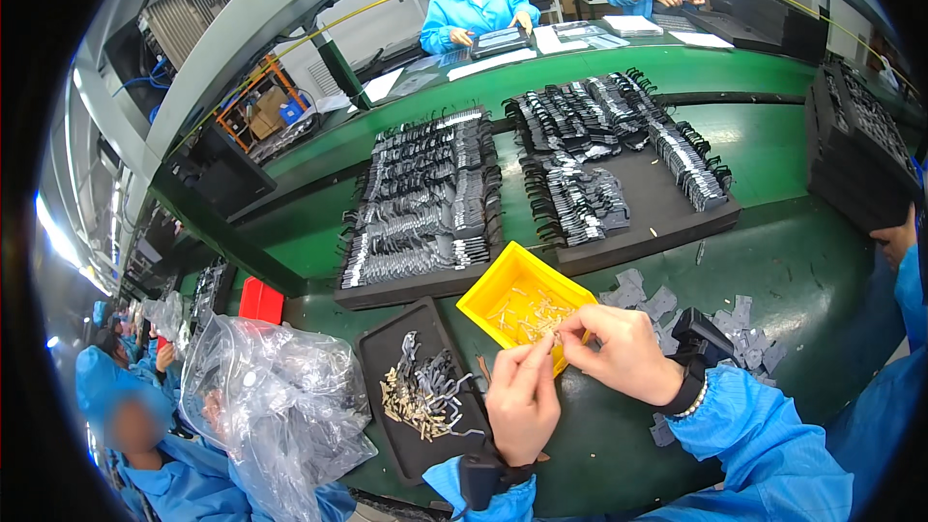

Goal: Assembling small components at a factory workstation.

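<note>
Both hands, left hand and right hand, are pinching one tiny metal clip at the yellow bin's six o'clock; loosened fingers could be dropping it onto the tabletop.

On the green counter, two black foam trays lie at the middle distance: the left tray and the right tray are both packed with rows of dark metal clips. A crumpled clear plastic bag sits at the near left, with a red box just beyond it. Grey foam scraps lie scattered at the near right, and a stack of black trays stands at the far right.
</note>
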The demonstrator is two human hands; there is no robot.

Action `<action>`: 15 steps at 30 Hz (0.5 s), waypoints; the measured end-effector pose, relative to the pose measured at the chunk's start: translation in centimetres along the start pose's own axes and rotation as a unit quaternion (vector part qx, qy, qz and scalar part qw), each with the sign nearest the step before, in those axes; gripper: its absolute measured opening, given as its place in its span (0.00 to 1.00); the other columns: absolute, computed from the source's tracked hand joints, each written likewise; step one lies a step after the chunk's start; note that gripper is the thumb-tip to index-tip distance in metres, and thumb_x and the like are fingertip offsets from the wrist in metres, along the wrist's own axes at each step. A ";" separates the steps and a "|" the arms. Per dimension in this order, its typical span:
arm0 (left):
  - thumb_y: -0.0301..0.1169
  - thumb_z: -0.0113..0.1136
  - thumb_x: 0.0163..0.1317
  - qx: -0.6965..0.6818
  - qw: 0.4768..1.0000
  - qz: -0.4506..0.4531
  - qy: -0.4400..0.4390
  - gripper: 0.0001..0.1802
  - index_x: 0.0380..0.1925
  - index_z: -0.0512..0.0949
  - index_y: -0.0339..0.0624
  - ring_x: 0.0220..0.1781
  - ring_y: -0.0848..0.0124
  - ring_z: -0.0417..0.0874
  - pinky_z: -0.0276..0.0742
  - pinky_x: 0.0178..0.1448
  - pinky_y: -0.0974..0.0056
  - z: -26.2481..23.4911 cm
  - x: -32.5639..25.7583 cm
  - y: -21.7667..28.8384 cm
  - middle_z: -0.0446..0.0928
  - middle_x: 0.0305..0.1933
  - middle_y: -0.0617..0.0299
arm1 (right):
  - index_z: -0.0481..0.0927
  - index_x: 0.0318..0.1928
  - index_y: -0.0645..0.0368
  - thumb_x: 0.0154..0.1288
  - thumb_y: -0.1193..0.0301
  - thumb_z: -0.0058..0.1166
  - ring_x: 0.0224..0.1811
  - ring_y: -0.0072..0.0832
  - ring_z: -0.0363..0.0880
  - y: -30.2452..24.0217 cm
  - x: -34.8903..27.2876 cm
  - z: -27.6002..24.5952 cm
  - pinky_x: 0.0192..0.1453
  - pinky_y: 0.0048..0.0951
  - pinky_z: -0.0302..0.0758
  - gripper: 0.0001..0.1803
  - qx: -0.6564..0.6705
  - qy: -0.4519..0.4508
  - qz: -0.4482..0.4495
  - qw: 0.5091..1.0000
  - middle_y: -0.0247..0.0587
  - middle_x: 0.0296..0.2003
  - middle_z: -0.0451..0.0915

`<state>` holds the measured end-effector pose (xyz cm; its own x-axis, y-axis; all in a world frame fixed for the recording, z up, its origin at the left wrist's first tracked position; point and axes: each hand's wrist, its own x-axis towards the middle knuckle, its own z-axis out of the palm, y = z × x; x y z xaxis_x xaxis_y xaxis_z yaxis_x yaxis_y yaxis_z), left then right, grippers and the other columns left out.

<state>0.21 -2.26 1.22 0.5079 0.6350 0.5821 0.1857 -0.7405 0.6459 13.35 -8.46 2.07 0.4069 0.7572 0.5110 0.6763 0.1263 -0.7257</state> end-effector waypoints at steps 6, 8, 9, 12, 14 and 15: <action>0.20 0.44 0.63 -0.260 0.953 -0.145 0.058 0.12 0.44 0.74 0.32 0.33 0.76 0.70 0.68 0.40 0.72 -1.6 0.9 -1.0 0.65 0.34 0.63 | 0.78 0.31 0.61 0.52 0.75 0.56 0.25 0.30 0.78 1.6 0.4 -0.1 0.29 0.27 0.74 0.04 -0.046 0.010 0.013 0.999 0.39 0.24 0.78; 0.20 0.45 0.62 -0.290 0.944 -0.152 0.051 0.13 0.46 0.73 0.32 0.33 0.76 0.71 0.68 0.40 0.72 -1.5 0.8 -1.1 0.66 0.35 0.63 | 0.78 0.32 0.60 0.51 0.75 0.56 0.26 0.31 0.77 1.7 0.4 0.1 0.31 0.27 0.74 0.06 -0.063 -0.006 0.007 0.998 0.39 0.25 0.78; 0.20 0.46 0.62 -0.318 0.934 -0.160 0.043 0.13 0.47 0.72 0.32 0.33 0.77 0.71 0.69 0.40 0.72 -1.5 0.8 -1.1 0.67 0.35 0.63 | 0.79 0.34 0.60 0.50 0.76 0.56 0.29 0.32 0.77 1.8 0.4 0.2 0.33 0.28 0.74 0.08 -0.117 -0.005 -0.040 0.992 0.38 0.27 0.78; 0.19 0.49 0.60 -0.361 0.910 -0.198 0.038 0.15 0.48 0.70 0.32 0.34 0.77 0.73 0.70 0.40 0.73 -1.1 0.7 -0.3 0.70 0.34 0.63 | 0.79 0.36 0.59 0.48 0.76 0.56 0.33 0.33 0.76 1.4 0.6 0.2 0.36 0.29 0.74 0.11 -0.163 0.005 -0.072 0.984 0.38 0.30 0.78; 0.19 0.50 0.59 -0.354 0.912 -0.205 0.033 0.15 0.48 0.69 0.32 0.33 0.77 0.74 0.71 0.40 0.74 -1.3 0.6 -0.5 0.71 0.33 0.63 | 0.79 0.36 0.60 0.48 0.77 0.56 0.34 0.34 0.76 1.8 0.6 -0.1 0.36 0.29 0.74 0.11 -0.141 -0.031 -0.065 0.987 0.39 0.31 0.78; 0.19 0.52 0.58 -0.349 0.912 -0.212 0.026 0.16 0.48 0.68 0.33 0.33 0.77 0.74 0.72 0.40 0.74 -1.3 0.5 -0.6 0.72 0.33 0.63 | 0.79 0.36 0.60 0.48 0.77 0.56 0.34 0.34 0.76 1.8 0.7 -0.1 0.36 0.29 0.74 0.11 -0.140 -0.031 -0.066 0.987 0.39 0.31 0.78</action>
<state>-0.76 -1.24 1.77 0.4710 0.8547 0.2181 -0.2343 -0.1171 0.9651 14.95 -7.81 1.14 0.2711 0.7854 0.5565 0.8674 0.0512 -0.4949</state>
